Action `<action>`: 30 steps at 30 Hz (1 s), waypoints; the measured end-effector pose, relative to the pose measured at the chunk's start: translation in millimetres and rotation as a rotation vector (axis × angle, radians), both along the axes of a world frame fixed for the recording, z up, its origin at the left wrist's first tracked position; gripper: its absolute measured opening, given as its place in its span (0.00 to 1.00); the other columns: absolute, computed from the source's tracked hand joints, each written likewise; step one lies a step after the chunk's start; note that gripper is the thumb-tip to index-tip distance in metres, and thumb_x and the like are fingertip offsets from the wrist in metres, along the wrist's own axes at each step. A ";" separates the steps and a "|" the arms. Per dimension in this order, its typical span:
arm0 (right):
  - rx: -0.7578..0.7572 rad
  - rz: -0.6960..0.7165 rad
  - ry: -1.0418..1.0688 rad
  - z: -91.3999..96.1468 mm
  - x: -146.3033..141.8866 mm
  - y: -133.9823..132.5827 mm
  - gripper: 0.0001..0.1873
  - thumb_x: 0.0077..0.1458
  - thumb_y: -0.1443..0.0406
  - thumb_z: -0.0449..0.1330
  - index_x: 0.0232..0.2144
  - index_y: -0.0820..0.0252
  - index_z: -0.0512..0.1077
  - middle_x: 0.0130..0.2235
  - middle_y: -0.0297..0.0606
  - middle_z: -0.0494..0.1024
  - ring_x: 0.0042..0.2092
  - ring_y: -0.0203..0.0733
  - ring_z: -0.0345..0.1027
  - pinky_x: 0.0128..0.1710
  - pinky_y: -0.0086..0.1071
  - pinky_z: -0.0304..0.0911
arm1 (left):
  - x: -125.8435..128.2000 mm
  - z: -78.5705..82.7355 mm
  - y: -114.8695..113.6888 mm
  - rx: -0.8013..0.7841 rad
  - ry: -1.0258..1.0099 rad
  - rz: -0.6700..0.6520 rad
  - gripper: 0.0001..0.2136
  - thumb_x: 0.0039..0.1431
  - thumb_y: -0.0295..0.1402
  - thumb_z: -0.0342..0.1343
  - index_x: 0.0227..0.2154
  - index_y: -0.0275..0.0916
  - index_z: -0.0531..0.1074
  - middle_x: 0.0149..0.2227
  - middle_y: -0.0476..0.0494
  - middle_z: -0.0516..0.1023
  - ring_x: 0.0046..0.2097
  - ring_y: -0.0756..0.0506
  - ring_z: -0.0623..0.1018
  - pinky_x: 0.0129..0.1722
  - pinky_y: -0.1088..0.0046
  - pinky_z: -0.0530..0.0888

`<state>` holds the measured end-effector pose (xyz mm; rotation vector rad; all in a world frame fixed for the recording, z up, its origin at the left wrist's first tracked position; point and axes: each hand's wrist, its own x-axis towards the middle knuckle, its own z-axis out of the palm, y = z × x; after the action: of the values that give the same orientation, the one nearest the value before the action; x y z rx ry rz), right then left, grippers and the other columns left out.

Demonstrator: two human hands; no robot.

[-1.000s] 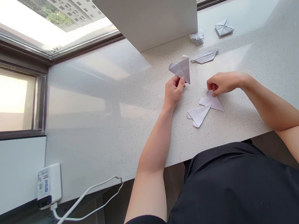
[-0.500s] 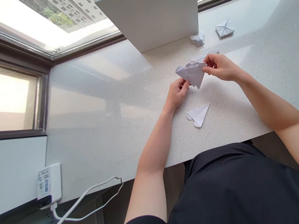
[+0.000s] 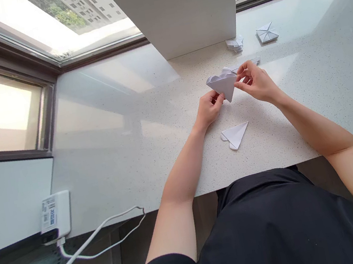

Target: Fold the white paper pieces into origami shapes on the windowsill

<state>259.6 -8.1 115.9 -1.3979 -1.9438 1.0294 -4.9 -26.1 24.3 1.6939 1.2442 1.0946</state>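
- White paper triangle [image 3: 223, 86] is held in the air above the speckled stone worktop [image 3: 118, 169], its tip pointing toward us and its far edge ruffled into soft scallops.
- Our left hand [image 3: 208, 109] is closed, pinching the triangle's left side.
- Our right hand [image 3: 254, 82] is narrow, its fingertips [image 3: 239, 86] at the triangle's right edge; we cannot tell whether it grips.
- We judge this a shaping step on the fold; the next move seems to call for careful creasing along that ruffled edge.
- A paper dart [image 3: 235, 136] lies near us; farther off lie a creased paper strip [image 3: 246, 63], a crumpled paper piece [image 3: 235, 44] and a pleated paper star [image 3: 267, 33].
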 end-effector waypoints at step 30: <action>-0.303 0.285 0.120 -22.0 -9.8 -5.3 0.17 0.70 0.51 0.77 0.37 0.55 0.82 0.34 0.34 0.81 0.35 0.41 0.67 0.37 0.38 0.58 | -2.2 -14.7 8.3 -0.004 -0.162 0.119 0.31 0.74 0.69 0.69 0.36 0.43 0.81 0.33 0.43 0.84 0.35 0.43 0.81 0.35 0.66 0.77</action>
<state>249.8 -13.5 93.9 -1.1954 -1.9967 1.5585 -7.1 -17.8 9.5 1.5115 1.2545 1.2727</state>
